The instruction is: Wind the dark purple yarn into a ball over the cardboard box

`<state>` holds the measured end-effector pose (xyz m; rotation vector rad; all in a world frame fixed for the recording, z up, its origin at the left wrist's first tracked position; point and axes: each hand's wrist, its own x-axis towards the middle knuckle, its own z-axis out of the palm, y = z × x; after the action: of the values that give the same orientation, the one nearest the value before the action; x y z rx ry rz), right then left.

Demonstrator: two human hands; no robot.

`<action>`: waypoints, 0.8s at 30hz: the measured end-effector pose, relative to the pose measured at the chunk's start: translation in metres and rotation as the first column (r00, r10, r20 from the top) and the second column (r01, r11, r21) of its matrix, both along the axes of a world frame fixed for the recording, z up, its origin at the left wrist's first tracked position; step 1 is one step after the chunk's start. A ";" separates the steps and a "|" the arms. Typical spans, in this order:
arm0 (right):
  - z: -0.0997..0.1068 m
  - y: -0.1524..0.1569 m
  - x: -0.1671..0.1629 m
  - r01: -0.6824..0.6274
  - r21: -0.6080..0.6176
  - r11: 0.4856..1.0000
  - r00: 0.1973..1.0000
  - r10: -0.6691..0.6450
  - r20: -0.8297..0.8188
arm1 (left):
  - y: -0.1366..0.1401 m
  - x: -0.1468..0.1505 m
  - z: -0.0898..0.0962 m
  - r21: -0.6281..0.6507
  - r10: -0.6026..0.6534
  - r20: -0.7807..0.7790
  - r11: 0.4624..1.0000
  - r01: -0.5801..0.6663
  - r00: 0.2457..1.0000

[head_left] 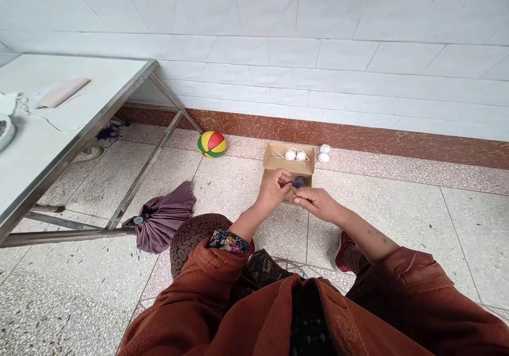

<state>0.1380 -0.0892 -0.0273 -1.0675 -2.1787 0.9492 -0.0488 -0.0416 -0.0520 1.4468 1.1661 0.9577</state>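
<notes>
Over an open cardboard box point(269, 161) on the floor, my two hands almost meet. Pinched in my left hand point(274, 189) is a small piece of dark purple yarn work point(295, 184). My right hand point(318, 203) has its fingers closed on a thin stick, which looks like a crochet hook point(294, 191); its tip reaches the yarn. Just behind lies a dark purple yarn ball point(301, 180) in the box, partly hidden by my hands. White yarn balls point(290, 154) with loose strands lie in the box's far part.
More white yarn balls point(323, 157) stand right of the box by the wall point(350, 75). A striped toy ball point(212, 144) sits to the left. A folded purple umbrella point(169, 218) lies beside the metal-legged table point(71, 112). My shoe point(341, 255) shows below my right arm.
</notes>
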 end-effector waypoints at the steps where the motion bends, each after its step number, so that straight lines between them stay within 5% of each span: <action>1: 0.004 0.004 0.004 0.071 0.012 0.997 0.997 -0.071 -0.027 | -0.002 0.001 0.000 0.008 -0.033 -0.005 0.999 0.033 0.999; 6: 0.003 0.023 0.022 0.436 -0.053 0.898 0.892 -0.439 -0.106 | -0.008 0.005 0.009 -0.126 -0.209 0.181 0.964 0.233 0.961; 9: -0.010 0.028 0.024 0.499 -0.116 0.859 0.860 -0.507 -0.053 | -0.009 0.004 0.018 -0.257 -0.211 0.377 0.911 0.321 0.902; 18: -0.030 0.005 -0.003 0.105 -0.054 0.993 0.990 -0.099 0.095 | -0.008 0.001 0.019 -0.372 0.008 0.471 0.908 0.190 0.882; 24: -0.005 0.003 0.002 0.049 0.098 0.994 0.994 -0.058 0.092 | -0.002 0.002 0.011 -0.164 0.041 0.223 0.986 -0.004 0.974</action>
<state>0.1400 -0.0864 -0.0327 -1.1405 -2.2359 0.7762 -0.0463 -0.0431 -0.0410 1.1640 1.0684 0.9912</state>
